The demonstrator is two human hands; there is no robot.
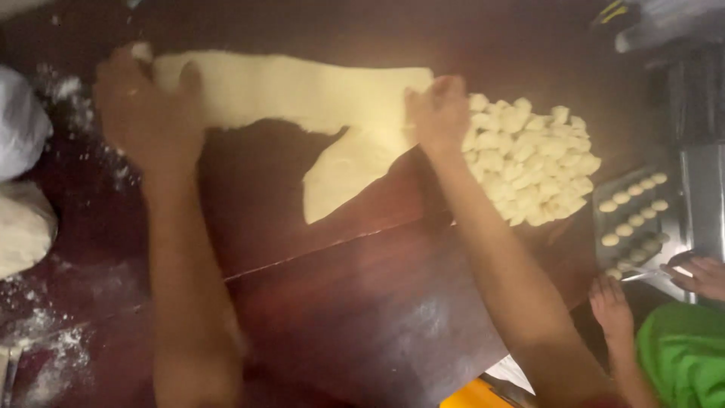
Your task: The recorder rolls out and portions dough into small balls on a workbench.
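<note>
Covering dough sheet (302,94) edges: blurred hands (151,113).

both forearms bare, no sleeves; left hand (143,113) flour-dusted

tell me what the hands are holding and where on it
Both hold the flat dough sheet by its ends: the left hand at the left end, the right hand at the right end, beside the pile of cut dough pieces.
</note>
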